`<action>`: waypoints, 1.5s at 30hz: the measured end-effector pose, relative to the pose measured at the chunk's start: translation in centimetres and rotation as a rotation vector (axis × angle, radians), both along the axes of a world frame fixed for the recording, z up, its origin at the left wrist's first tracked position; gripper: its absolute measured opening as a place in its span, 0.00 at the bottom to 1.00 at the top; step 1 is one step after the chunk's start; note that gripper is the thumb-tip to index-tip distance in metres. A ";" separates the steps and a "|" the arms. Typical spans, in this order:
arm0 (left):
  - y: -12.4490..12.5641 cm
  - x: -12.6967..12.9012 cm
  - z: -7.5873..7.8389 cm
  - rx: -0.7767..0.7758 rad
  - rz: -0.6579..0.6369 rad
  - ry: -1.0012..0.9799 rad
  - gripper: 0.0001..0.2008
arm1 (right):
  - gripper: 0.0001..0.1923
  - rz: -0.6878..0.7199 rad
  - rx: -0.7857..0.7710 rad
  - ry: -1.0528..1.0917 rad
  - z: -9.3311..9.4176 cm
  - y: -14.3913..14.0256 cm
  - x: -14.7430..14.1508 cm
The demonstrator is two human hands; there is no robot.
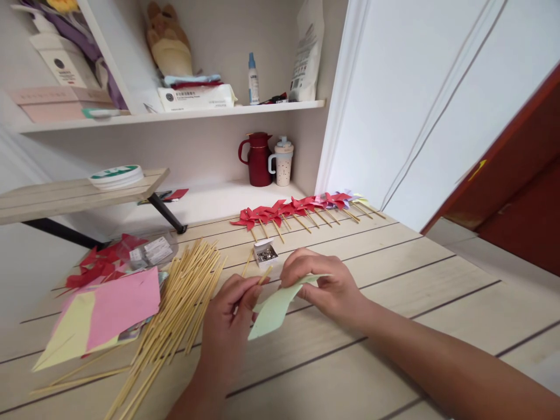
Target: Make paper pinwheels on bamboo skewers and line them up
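The left hand (pixel 230 309) pinches a thin stick (pixel 266 274), the right hand (pixel 335 283) a pale green paper (pixel 275 311) — held between them above the counter (pixel 398 280), near side of a small open box (pixel 266 254); loose sticks (pixel 175 309) lie left.

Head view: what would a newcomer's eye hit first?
Likely the row of red pinwheels on sticks along the table's far side. Next, the big heap of wooden sticks left of the hands, beside the pink sheet. Then, near the centre, the pale green paper in the right hand, with the left hand pinching a single stick next to it.
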State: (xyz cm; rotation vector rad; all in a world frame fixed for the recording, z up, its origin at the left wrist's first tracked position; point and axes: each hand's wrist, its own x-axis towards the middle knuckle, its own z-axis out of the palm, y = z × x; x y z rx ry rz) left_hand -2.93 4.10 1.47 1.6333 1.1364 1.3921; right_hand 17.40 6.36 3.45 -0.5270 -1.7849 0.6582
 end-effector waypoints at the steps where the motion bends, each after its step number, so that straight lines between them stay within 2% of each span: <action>1: 0.0 0.0 -0.1 0.023 -0.003 0.016 0.09 | 0.04 -0.004 0.006 0.005 0.0 0.0 0.0; 12: 0.3 -0.3 -0.6 0.254 0.024 0.139 0.09 | 0.05 -0.057 0.141 -0.026 0.0 -0.1 0.2; 19: 0.0 -0.2 -0.4 0.251 0.012 0.127 0.09 | 0.04 -0.078 0.165 -0.021 0.1 -0.1 0.1; 26: -0.4 0.0 0.9 0.270 0.073 0.126 0.08 | 0.03 -0.095 0.198 -0.009 0.1 0.1 0.0; 31: 0.8 -1.2 1.2 0.201 0.198 0.095 0.11 | 0.10 -0.037 0.407 -0.159 0.3 0.7 -0.2; 34: 1.4 -2.0 1.2 0.219 0.261 0.095 0.12 | 0.08 -0.012 0.416 -0.210 0.4 0.8 -0.5; 39: 0.9 -1.0 1.0 0.248 0.157 0.170 0.09 | 0.05 -0.066 0.385 -0.118 0.6 0.6 -0.7; 45: 0.5 -0.1 0.3 0.290 0.091 0.054 0.07 | 0.03 -0.134 0.396 -0.063 0.6 0.5 -0.7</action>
